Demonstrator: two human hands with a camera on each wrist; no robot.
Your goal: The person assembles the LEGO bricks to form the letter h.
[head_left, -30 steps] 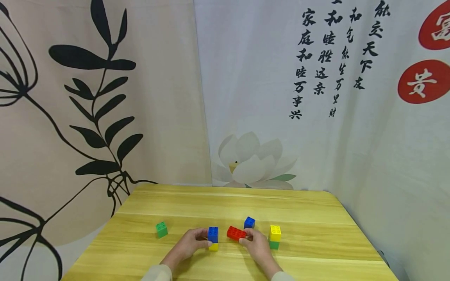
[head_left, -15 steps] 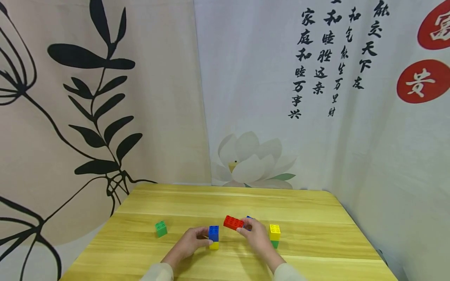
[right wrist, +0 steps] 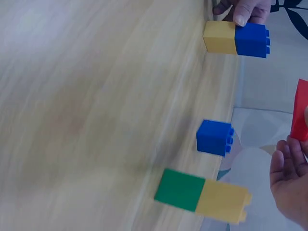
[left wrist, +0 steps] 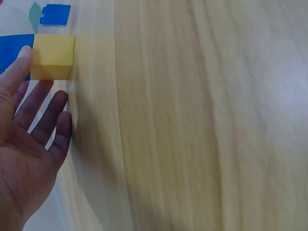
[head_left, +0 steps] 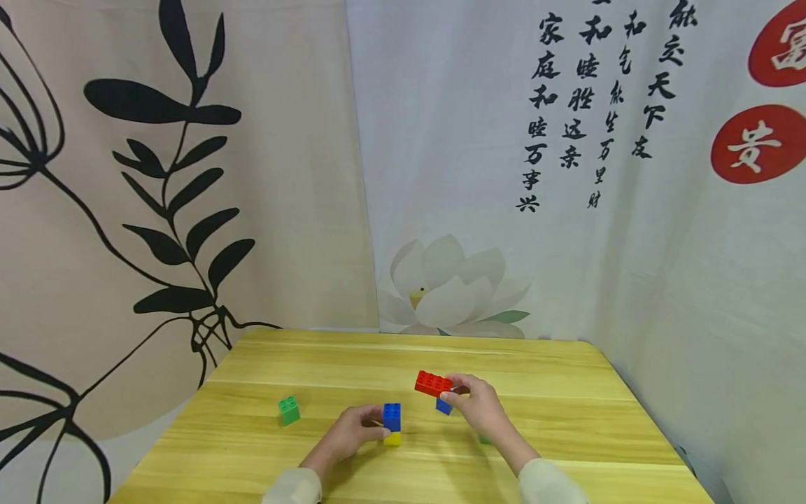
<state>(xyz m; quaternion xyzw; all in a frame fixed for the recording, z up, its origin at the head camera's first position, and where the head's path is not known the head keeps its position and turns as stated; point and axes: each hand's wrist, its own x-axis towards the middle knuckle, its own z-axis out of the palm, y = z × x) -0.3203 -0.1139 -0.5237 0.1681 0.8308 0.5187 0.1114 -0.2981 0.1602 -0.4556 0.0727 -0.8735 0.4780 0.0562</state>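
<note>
My left hand (head_left: pixel 368 428) holds a small stack, a blue brick on a yellow one (head_left: pixel 392 424), standing on the wooden table (head_left: pixel 327 364); in the left wrist view a finger touches the yellow brick (left wrist: pixel 52 57). My right hand (head_left: pixel 455 393) pinches a red brick (head_left: pixel 432 383) by its right end, lifted above the table. Just below it a single blue brick (head_left: pixel 443 407) sits on the table. In the right wrist view the red brick (right wrist: pixel 299 111) shows at the right edge, above the blue brick (right wrist: pixel 215 137).
A green brick (head_left: pixel 289 410) stands alone at the left. A yellow-on-green stack (right wrist: pixel 202 195) sits to the right, mostly hidden behind my right hand in the head view. Printed cloth hangs behind the table and on both sides.
My right hand has lifted the red brick off the table and carried it up and slightly right. My left hand and its stack have shifted a little to the right.
</note>
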